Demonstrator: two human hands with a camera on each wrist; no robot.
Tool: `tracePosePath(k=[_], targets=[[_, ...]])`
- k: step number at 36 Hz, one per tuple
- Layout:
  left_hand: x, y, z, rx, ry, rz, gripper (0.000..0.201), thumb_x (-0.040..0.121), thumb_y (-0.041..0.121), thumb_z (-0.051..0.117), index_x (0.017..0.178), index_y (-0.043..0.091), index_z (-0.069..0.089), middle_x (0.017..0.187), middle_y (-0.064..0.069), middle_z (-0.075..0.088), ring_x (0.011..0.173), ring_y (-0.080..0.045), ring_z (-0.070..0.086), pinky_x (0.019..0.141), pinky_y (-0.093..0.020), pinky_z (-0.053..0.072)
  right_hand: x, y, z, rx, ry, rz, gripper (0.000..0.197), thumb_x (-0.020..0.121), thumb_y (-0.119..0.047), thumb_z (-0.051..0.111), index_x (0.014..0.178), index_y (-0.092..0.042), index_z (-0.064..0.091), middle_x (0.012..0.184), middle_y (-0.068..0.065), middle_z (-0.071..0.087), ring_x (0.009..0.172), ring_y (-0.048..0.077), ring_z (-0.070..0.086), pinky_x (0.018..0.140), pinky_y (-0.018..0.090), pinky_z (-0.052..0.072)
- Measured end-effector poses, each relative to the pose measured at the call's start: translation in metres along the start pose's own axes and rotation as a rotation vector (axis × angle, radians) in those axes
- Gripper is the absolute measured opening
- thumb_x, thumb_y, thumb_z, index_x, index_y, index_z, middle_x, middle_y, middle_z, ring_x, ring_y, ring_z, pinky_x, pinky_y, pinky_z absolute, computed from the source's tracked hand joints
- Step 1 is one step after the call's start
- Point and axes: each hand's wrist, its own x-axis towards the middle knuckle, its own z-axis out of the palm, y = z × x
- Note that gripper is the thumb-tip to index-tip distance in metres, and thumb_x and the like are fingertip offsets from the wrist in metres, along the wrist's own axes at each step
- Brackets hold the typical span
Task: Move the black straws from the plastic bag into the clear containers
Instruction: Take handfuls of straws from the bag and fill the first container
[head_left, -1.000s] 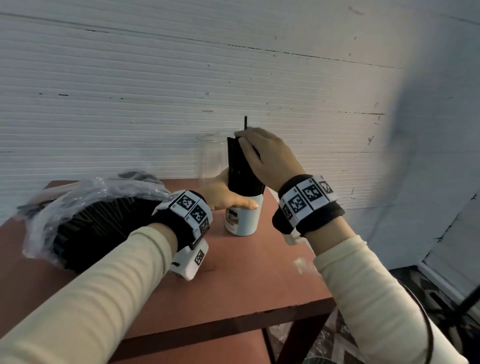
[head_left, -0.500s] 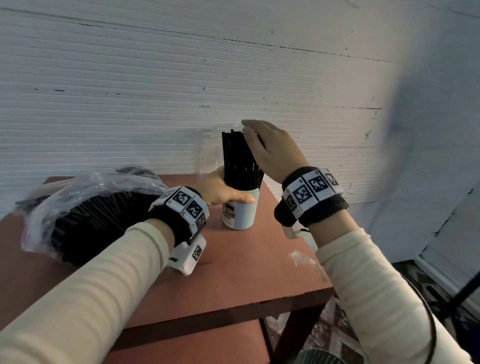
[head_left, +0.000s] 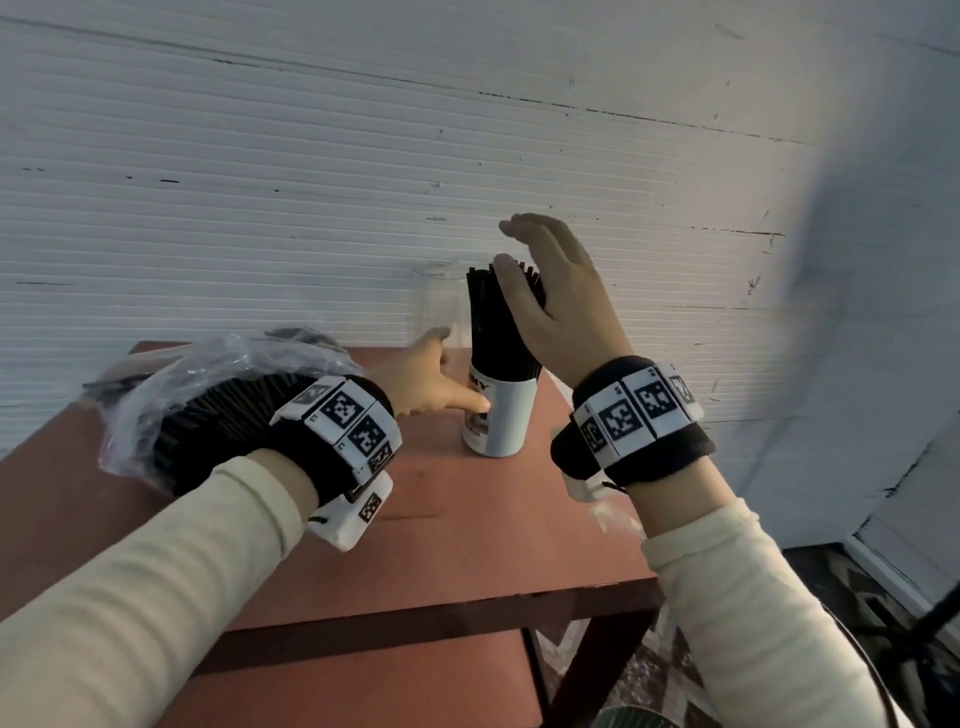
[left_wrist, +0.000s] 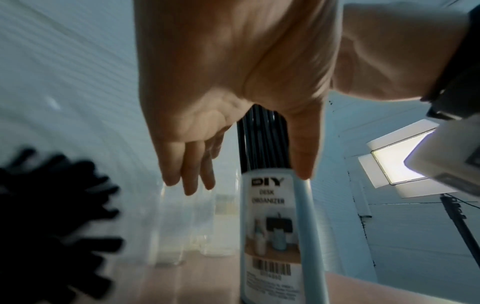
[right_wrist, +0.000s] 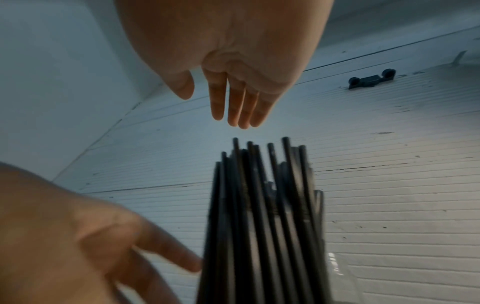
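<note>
Straws (head_left: 498, 322) stand upright in a labelled container (head_left: 501, 415); the left hand (head_left: 426, 382) and right hand (head_left: 556, 306) flank it, fingers straight, gripping nothing.

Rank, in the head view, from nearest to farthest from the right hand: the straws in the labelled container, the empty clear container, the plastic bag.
1. Straws: upright, directly under the right hand.
2. Clear container: behind them, to the left.
3. Plastic bag: far left of the table.
</note>
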Motion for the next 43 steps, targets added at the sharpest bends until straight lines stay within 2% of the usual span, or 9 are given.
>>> tracePosePath(k=[5,9,14,16,20,25,29,35,43], targets=[[-0.038,-0.010,-0.045,0.027,0.310,0.151,0.024,0.086,0.022,0.067,0.109,0.028,0.065,0.109,0.011,0.067,0.093,-0.007,0.063,0.090,-0.028,0.049,-0.005,-0.031,0.020,0.095,0.037,-0.033,0.029,0.094,-0.024,0.049,0.118,-0.011,0.056,0.096,-0.003,0.056,0.084,0.010,0.052,0.077,0.024,0.044],[-0.066,-0.026,-0.088,0.036,0.512,0.161,0.015,0.086,0.017,0.063,0.095,0.027,0.070,0.097,0.014,0.069,0.083,-0.010,0.065,0.078,-0.027,0.048,-0.011,-0.055,0.046,0.147,-0.157,0.024,0.025,0.092,-0.023,0.053,0.116,-0.015,0.055,0.087,-0.005,0.056,0.072,0.005,0.049,0.067,0.021,0.042],[-0.091,-0.074,-0.135,0.119,0.585,0.104,0.017,0.083,0.021,0.069,0.091,0.036,0.068,0.105,0.009,0.066,0.098,-0.017,0.060,0.083,-0.035,0.047,-0.011,-0.088,0.084,0.194,-0.479,0.089,0.023,0.094,-0.023,0.053,0.110,-0.011,0.063,0.095,-0.001,0.061,0.082,0.012,0.053,0.071,0.021,0.039],[-0.097,-0.091,-0.148,0.148,0.464,0.054,0.020,0.082,0.022,0.074,0.092,0.038,0.067,0.117,0.004,0.063,0.113,-0.017,0.054,0.093,-0.035,0.042,-0.011,-0.101,0.098,0.215,-0.569,0.098,0.023,0.095,-0.025,0.053,0.109,-0.010,0.065,0.097,-0.001,0.064,0.087,0.013,0.056,0.069,0.018,0.039],[-0.107,-0.113,-0.157,0.159,0.208,0.032,0.032,0.085,0.011,0.072,0.102,0.038,0.067,0.131,0.005,0.059,0.129,-0.013,0.048,0.112,-0.037,0.034,-0.005,-0.122,0.131,0.117,-0.747,0.057,0.025,0.097,-0.032,0.046,0.092,-0.015,0.064,0.094,0.004,0.066,0.087,0.022,0.059,0.079,0.032,0.047],[-0.109,-0.126,-0.154,0.186,0.211,0.005,0.039,0.089,-0.006,0.056,0.107,0.028,0.065,0.079,0.002,0.053,0.069,0.004,0.050,0.062,-0.005,0.034,-0.001,-0.141,0.167,-0.053,-0.954,0.010,0.033,0.101,-0.028,0.040,0.102,-0.005,0.064,0.098,0.011,0.065,0.090,0.026,0.058,0.077,0.029,0.040],[-0.106,-0.132,-0.155,0.142,0.346,0.040,0.047,0.085,-0.004,0.062,0.102,0.039,0.068,0.126,0.007,0.063,0.115,-0.009,0.055,0.090,-0.023,0.043,0.000,-0.148,0.182,-0.138,-0.994,0.036,0.038,0.102,-0.031,0.041,0.130,-0.009,0.054,0.131,0.012,0.058,0.121,0.029,0.052,0.096,0.032,0.038],[-0.105,-0.128,-0.156,0.103,0.402,0.104,0.035,0.085,0.007,0.067,0.105,0.035,0.070,0.121,0.006,0.067,0.115,-0.014,0.059,0.101,-0.037,0.047,0.008,-0.152,0.177,-0.145,-0.984,-0.030,0.050,0.101,-0.027,0.043,0.149,-0.019,0.032,0.151,0.007,0.038,0.138,0.023,0.035,0.110,0.030,0.024],[-0.105,-0.132,-0.159,0.111,0.366,0.074,0.051,0.080,-0.004,0.062,0.108,0.038,0.068,0.126,0.009,0.063,0.114,-0.015,0.058,0.098,-0.036,0.049,0.006,-0.146,0.178,-0.122,-1.094,-0.015,0.044,0.096,-0.020,0.048,0.139,-0.027,0.049,0.145,0.000,0.047,0.133,0.021,0.043,0.108,0.030,0.030]])
